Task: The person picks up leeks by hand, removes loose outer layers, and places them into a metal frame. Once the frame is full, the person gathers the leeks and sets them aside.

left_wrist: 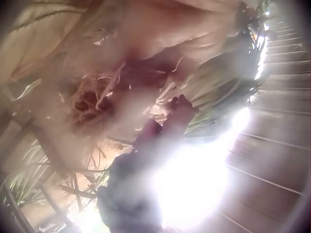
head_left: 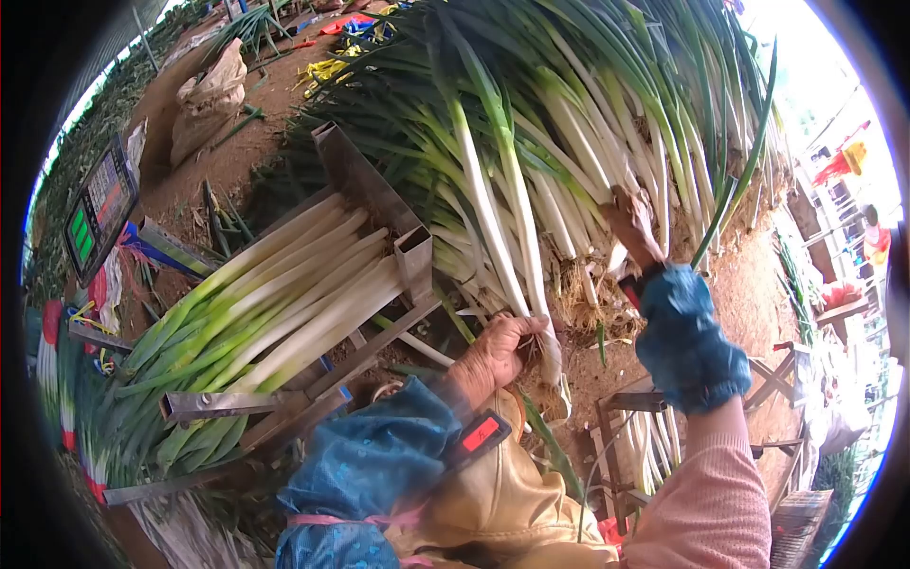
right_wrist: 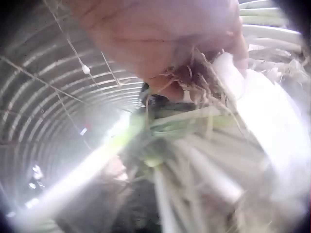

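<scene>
My left hand (head_left: 493, 356) grips the root ends of a couple of long green onions (head_left: 519, 228), whose white stems slope up and away to dark green leaves. At the big heap of green onions (head_left: 569, 104), the fingers of my right hand (head_left: 633, 226) curl round a white stem (right_wrist: 272, 121) near its stringy roots (right_wrist: 214, 92). The left wrist view is blurred, with the left hand (left_wrist: 160, 29) across its top and roots (left_wrist: 90, 107) beneath. Left of the hands, a bundle of green onions (head_left: 275, 284) lies in a metal rack (head_left: 370, 171).
A scale display (head_left: 100, 209) with green bars stands at the far left, near a tan sack (head_left: 209, 100). Yellow straps (head_left: 327, 68) lie on the dirt floor behind. Another metal frame (head_left: 607, 455) holding more white stems is at the lower right, beside my knee.
</scene>
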A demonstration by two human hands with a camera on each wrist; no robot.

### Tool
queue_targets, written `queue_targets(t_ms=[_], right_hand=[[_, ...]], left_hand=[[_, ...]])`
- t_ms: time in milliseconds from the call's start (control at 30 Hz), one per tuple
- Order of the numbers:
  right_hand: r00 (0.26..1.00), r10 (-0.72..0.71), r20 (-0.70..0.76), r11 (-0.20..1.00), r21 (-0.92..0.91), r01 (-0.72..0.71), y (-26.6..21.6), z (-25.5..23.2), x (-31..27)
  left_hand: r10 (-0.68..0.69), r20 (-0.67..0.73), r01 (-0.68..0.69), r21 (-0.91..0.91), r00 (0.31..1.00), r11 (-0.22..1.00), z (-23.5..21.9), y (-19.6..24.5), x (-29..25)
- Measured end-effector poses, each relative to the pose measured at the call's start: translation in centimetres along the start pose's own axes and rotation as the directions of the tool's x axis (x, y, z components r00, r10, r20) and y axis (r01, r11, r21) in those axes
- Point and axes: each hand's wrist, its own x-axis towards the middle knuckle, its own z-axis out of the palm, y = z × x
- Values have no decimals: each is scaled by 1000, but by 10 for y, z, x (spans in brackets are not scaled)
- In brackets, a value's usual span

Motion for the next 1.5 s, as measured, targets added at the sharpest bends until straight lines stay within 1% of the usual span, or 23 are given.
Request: queue_targets(t_ms=[67,200,233,267,333,367,433,500,567,600,667,733,800,900,933,967,1067,1167,1200,1300,1367,1467,1500], right_hand=[[982,130,140,924,341,-171,-40,-22,-41],[955,-193,224,653,756,-45,-133,-69,-157],[927,-99,362,604,762,-233,-133,-59,-181],[921,-117,371,689,699,-193,-145,-62,-195],[869,42,494,719,589,-369,-161,-71,-208],[850,122,513,816,435,-379,-168,-82,-209],[879,187,439,729,537,-424,-171,-91,-227],[933,53,356,742,611,-275,-171,-95,-250],[924,-283,258,774,631,61,-162,-97,-275],[870,-230,436,794,601,-91,-155,-102,-286],[905,-50,423,907,399,-136,-131,-87,-288],[958,-76,278,965,261,1,-120,-85,-267],[918,161,362,771,535,-346,-130,-91,-239],[869,-80,489,514,767,-384,-129,-66,-209],[861,-144,488,506,784,-360,-136,-67,-198],[856,-195,479,513,793,-327,-142,-68,-188],[846,-350,402,586,799,-136,-152,-90,-170],[822,-534,200,536,832,145,-129,-86,-168],[826,-499,261,525,850,49,-119,-80,-171],[870,-413,271,777,602,181,-119,-80,-180],[853,-521,28,678,620,394,-115,-64,-178],[896,-175,409,559,790,-251,-107,-35,-171],[890,-178,421,534,800,-272,-111,-38,-166]], left_hand=[[56,-93,-55,13,994,998,14,4,-8],[217,-92,-213,52,972,976,4,-2,14],[257,-192,-246,77,947,966,27,-2,1],[281,-143,-267,110,949,957,24,-4,4],[327,-81,-309,174,942,935,20,-10,7],[354,-66,-334,207,933,920,21,-11,8],[363,-54,-341,236,930,910,35,-5,1],[360,-56,-342,211,931,916,39,-5,-4],[426,-14,-418,171,905,892,27,-6,7],[380,-50,-368,161,924,916,27,-2,8],[346,-86,-318,239,934,917,33,2,2],[345,-111,-319,203,932,926,38,1,3],[301,-138,-280,153,944,948,37,-1,9],[366,-152,-333,202,918,921,28,-2,24],[293,-291,-207,292,911,934,40,5,11],[393,-139,-323,361,909,875,28,3,20],[304,-283,-52,649,910,759,33,20,5],[164,-247,81,750,955,656,61,24,-38],[94,-209,94,736,973,671,74,24,-53],[55,-98,63,888,994,455,60,11,-33],[-41,-93,102,887,995,451,70,11,-41],[-161,-84,142,909,983,392,63,12,-40],[-154,-14,75,915,988,397,51,8,-33]])
